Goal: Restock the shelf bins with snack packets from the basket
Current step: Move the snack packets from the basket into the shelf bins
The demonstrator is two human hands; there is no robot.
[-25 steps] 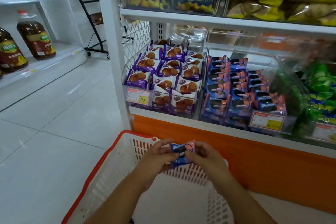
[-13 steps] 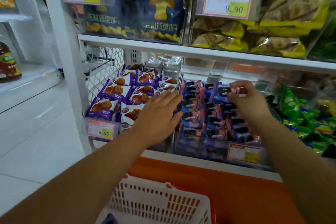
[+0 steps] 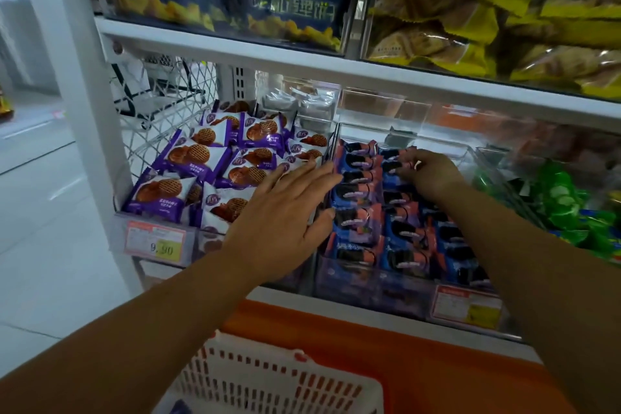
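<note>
I have my left hand flat and wide, fingers straight and a little spread, palm down. It lies across the divide between two bins. The purple packets sit under its outer side and beyond its knuckles. Its fingertips touch the left edge of the blue packets, and the thumb rests against a packet in the same row.

My right hand is reached deeper into the clear bin, fingers curled down and pinching the top of one blue packet at the back rows. That packet stands among the others, just ahead of my fingertips; I cannot tell whether it is fully seated. More blue packets fill the bin from under this wrist forward to the front wall, where a price tag hangs below my forearm.

Beyond the right hand's outer side lie green packets. The basket is below both forearms, its white lattice wall toward me, between my arms.
</note>
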